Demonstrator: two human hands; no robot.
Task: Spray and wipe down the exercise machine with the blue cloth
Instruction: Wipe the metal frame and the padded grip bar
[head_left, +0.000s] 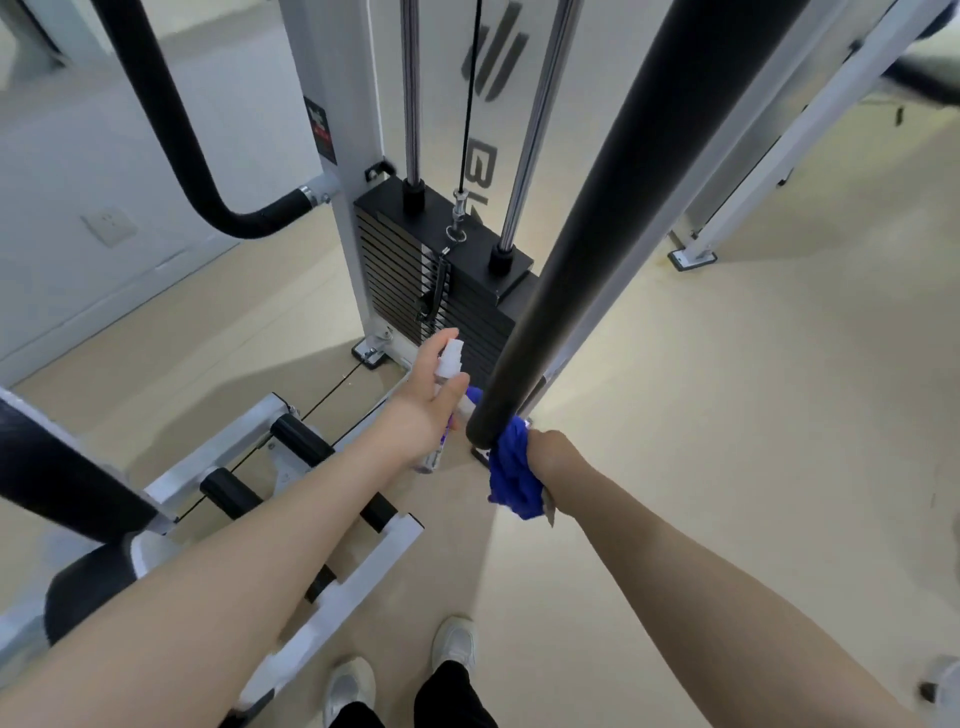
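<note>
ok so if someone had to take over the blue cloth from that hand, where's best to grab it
Probably the loose lower tail of the crumpled blue cloth, which hangs free below the right hand. Come from below and the left: its upper part is bunched in that hand's grip against the end of the black padded bar, and the left hand with the clear spray bottle crowds the upper left.
</note>
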